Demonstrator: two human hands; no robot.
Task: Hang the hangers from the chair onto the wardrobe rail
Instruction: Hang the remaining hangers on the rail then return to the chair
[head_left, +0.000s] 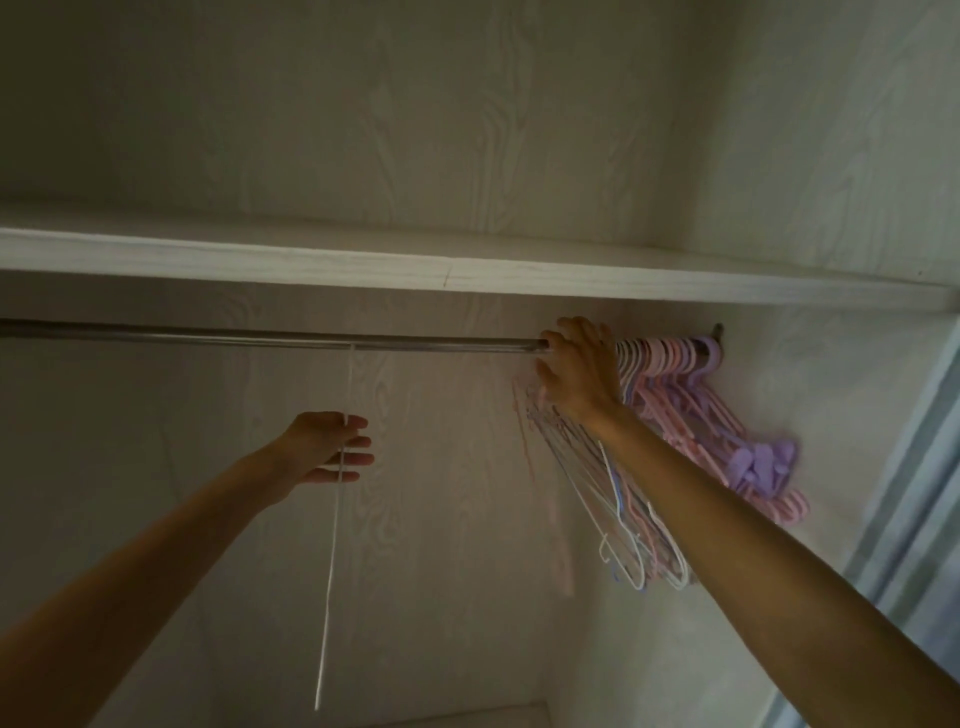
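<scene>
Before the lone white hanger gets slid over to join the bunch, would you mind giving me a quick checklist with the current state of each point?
1. White hanger hooked on the rail: ok, it hangs edge-on near the middle.
2. Left hand ready to guide it: ok, fingers straight beside its wire.
3. Right hand steadying the bunch of hangers: ok, at the rail against the hooks.
4. Rail bare between hanger and bunch: ok.
5. Every hook in the bunch seated: cannot tell, the hand hides some.
</scene>
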